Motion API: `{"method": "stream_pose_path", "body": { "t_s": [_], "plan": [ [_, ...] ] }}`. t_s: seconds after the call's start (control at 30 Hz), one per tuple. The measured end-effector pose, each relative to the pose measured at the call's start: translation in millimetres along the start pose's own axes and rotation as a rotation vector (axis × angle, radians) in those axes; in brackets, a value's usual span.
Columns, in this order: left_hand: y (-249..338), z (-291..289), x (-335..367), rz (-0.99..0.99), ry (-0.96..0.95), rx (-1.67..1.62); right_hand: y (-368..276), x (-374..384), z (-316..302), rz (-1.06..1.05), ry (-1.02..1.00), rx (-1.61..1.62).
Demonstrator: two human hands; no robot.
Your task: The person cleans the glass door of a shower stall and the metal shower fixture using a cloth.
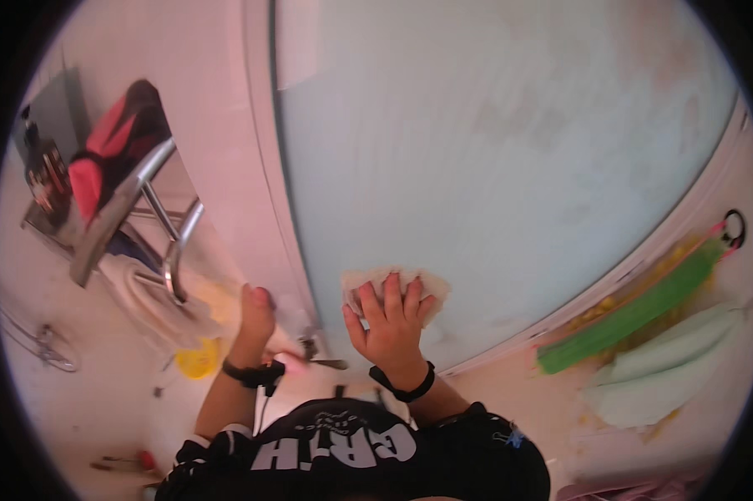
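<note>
My right hand (393,326) presses a beige cloth (435,288) against the lower part of a pale blue-green frosted glass pane (477,184). Its fingers are spread over the cloth, holding it to the glass. Cloudy streaks and brownish smudges mark the pane higher up and to the right. Left of the pane, beside the pale frame (264,142), is my left hand (258,311). The thumb side faces up, and most of its fingers are hidden, so its grip cannot be made out. Both wrists wear black bands.
At left, a metal rack (155,179) bears a red and black item (113,142), a dark pump bottle (47,171) and hanging pale towels (138,292). A yellow round object (197,359) lies below. At right are a green long item (631,309) and a pale green one (669,367).
</note>
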State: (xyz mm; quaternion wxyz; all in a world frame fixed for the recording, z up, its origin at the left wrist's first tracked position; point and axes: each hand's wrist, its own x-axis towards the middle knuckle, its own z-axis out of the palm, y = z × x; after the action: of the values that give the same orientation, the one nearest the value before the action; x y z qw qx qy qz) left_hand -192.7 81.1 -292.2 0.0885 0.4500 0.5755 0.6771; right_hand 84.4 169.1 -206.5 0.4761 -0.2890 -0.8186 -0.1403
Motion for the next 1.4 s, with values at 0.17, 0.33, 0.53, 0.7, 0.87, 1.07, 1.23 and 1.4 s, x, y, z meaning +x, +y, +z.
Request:
{"method": "stream_pose_path", "body": {
  "t_s": [0.17,0.33,0.53,0.7,0.87,1.07,1.23,1.4],
  "plan": [
    [84.5,22.0,13.8,0.007,0.169,-0.084,97.5,6.6,-35.4,0.123,0.14,-0.199],
    [50.4,19.2,20.1,-0.027,-0.05,-0.098,202.5,45.1,-114.7,0.487,0.431,-0.075],
    [31.6,43.9,16.2,0.011,0.16,-0.189,233.0,27.1,-102.3,0.423,0.508,-0.216],
    [5.3,25.1,2.5,-0.036,0.148,-0.079,191.8,57.1,-79.0,0.244,0.572,-0.165],
    [42.9,37.0,15.5,-0.006,0.198,-0.216,48.5,46.3,-17.4,-0.069,0.134,-0.161],
    [60.1,19.3,15.4,-0.077,-0.027,-0.203,-19.8,-21.9,25.8,-0.135,-0.001,-0.071],
    [53.9,25.1,19.3,-0.083,-0.068,-0.129,0.9,-64.3,40.0,-0.053,-0.05,-0.066],
    [53.5,36.4,26.4,-0.034,0.003,-0.164,64.2,47.3,-1.6,-0.006,0.261,-0.29]
  ]
}}
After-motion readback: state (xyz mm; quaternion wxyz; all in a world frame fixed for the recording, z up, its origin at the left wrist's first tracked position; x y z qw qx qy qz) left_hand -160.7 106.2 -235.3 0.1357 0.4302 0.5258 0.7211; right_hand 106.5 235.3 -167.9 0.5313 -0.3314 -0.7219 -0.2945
